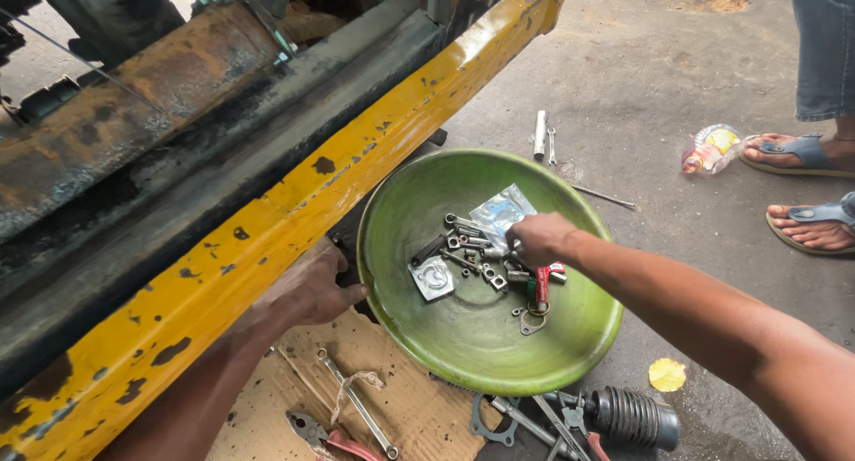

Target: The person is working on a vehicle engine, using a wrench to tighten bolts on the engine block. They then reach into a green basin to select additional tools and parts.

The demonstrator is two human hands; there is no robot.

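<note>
My right hand reaches into a green bowl and its fingers are closed among several bolts and nuts; whether it grips one I cannot tell. A small clear plastic bag, a square metal plate and a red-handled piece also lie in the bowl. My left hand goes under the yellow painted metal beam of a rusty machine, thumb resting beside the bowl's rim, fingers hidden.
On cardboard below lie a spanner and red-handled pliers. More wrenches, a gasket and a black rubber boot lie by the bowl. Another person's sandalled feet stand at the right, near a plastic wrapper.
</note>
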